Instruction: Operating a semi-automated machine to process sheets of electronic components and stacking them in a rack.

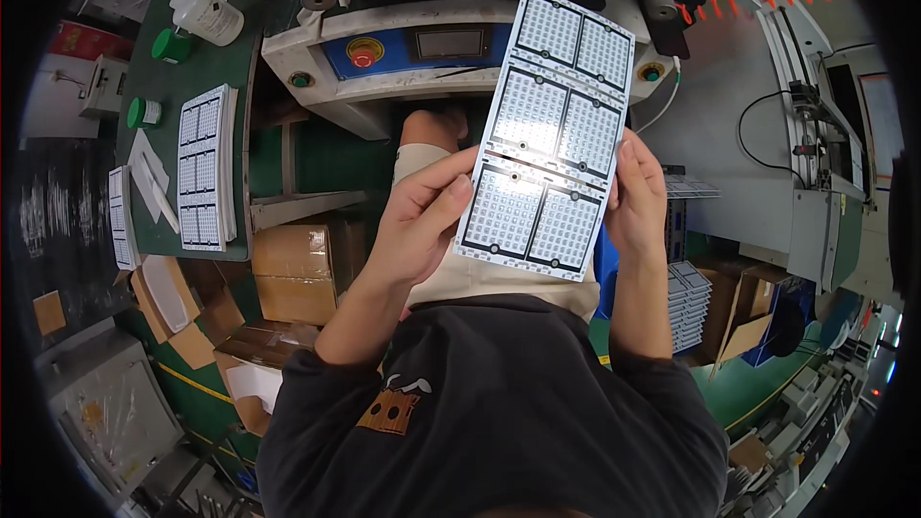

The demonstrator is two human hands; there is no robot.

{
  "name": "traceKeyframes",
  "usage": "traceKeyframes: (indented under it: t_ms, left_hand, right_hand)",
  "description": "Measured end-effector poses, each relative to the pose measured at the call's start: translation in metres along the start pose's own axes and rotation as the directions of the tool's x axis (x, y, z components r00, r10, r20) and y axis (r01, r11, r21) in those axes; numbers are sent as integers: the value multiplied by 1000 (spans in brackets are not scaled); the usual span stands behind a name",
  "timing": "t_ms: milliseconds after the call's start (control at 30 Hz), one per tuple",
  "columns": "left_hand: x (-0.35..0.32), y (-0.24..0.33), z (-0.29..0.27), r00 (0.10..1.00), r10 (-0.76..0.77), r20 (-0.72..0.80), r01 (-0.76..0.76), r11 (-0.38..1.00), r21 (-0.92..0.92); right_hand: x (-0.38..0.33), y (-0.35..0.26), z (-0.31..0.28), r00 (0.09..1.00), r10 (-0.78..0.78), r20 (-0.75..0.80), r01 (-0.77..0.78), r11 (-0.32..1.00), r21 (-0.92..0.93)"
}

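Note:
A white circuit board panel (552, 134), divided by black lines into several blocks of small square pads, is held up tilted in front of my body. My left hand (427, 214) grips its left long edge, thumb lying near the board's face. On the opposite edge, my right hand (637, 194) pinches the panel lower down, its fingers partly hidden behind it. Light glares off the middle of the board. Behind the panel's upper end stands a machine front with a blue control panel (393, 50).
At left, a green table (153, 211) bears a stack of similar boards (204, 168), a white squeeze bottle (207, 15) and green-lidded jars (171, 45). Cardboard boxes (293, 273) sit below it. To the right, more boards (687, 307) are racked beside an open carton (743, 312). A red stop button (364, 55) juts from the machine.

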State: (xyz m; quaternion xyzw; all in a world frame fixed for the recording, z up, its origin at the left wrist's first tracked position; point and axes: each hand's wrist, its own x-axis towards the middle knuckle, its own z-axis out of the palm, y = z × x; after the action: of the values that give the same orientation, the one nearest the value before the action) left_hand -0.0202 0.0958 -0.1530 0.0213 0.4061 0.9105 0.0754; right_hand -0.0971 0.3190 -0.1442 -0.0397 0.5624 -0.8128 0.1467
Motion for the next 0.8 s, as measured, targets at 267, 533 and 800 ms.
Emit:
traceKeyframes:
  t_ms: [267, 533, 800]
  left_hand:
    - [-9, 0, 2, 1000, 25, 13, -25, 1000, -9]
    - [-24, -3, -2, 998, 46, 37, -46, 999, -12]
    - [-40, 0, -9, 993, 79, 83, -88, 989, 116]
  right_hand:
    - [-7, -1, 7, 1000, -5, 1, 5, 999, 35]
    - [-17, 8, 4, 996, -44, 78, 37, 995, 89]
    - [-28, 12, -3, 960, -151, 235, 139, 988, 68]
